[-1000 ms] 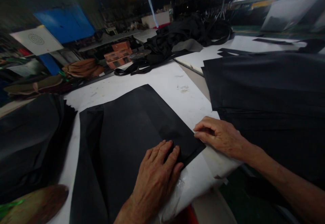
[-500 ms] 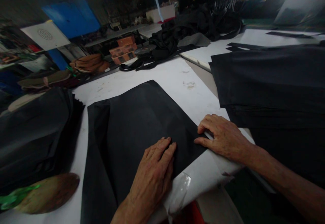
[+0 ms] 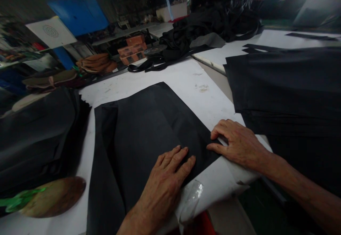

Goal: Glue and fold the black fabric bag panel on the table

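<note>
A folded black fabric piece (image 3: pixel 144 128) lies on the white-covered table, with a narrow folded strip along its left side. My left hand (image 3: pixel 166 180) rests flat on its near part, fingers stretched out and slightly apart. At the right corner of the cloth is my right hand (image 3: pixel 236 144). Its thumb and curled fingers close on the fabric's edge, and the palm side leans on the table's rim. The fingertips under the curl are partly hidden.
Stacks of black fabric lie left (image 3: pixel 34 128) and right (image 3: pixel 287 86). An oval brownish object (image 3: pixel 55 197) with a green tie sits at the near left. Farther back are black straps (image 3: pixel 176 43), orange-brown boxes (image 3: pixel 133 50) and a brown bundle (image 3: pixel 97 64). Clear tape (image 3: pixel 193 194) covers the table's front edge.
My left hand's fingers have spread a little and slid slightly right on the fabric. My right hand keeps its place at the corner. The whole view has shifted slightly.
</note>
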Demonstrator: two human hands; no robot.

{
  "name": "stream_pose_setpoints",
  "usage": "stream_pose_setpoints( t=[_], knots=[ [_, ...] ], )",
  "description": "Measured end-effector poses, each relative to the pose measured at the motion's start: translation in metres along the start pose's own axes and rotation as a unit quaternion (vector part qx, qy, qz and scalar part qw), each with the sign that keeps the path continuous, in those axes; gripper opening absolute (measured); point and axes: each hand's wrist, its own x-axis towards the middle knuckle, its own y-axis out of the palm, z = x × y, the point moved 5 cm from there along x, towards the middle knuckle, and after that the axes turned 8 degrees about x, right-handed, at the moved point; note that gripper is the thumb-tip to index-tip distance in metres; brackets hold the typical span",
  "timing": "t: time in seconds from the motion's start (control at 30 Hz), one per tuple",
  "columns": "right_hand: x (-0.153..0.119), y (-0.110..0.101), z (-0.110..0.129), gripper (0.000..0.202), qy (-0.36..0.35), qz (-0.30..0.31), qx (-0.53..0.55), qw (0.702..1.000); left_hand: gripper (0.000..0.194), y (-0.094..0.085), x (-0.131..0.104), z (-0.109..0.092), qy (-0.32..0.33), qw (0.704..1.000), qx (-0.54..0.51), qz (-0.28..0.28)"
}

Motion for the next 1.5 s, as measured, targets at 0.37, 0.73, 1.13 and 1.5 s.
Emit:
stream_pose_setpoints(
  t=[0.37,0.73,1.13,1.5],
  knots=[
    [0.000,0.000,0.001,0.018,0.000,0.000,-0.004,1.000,0.062,-0.001,0.001,0.000,-0.015,1.000,-0.007,0.013],
    [0.001,0.001,0.001,0.018,0.012,0.012,-0.008,1.000,0.056,-0.003,0.004,-0.001,-0.019,0.999,0.008,-0.038],
    [0.000,0.001,0.005,0.017,0.010,0.020,-0.016,1.000,0.053,-0.009,0.006,-0.011,0.006,1.000,-0.008,0.004],
    [-0.005,-0.001,0.009,0.002,0.015,0.022,0.027,0.999,0.048,-0.006,0.000,-0.012,-0.012,1.000,-0.010,-0.014]
  ],
)
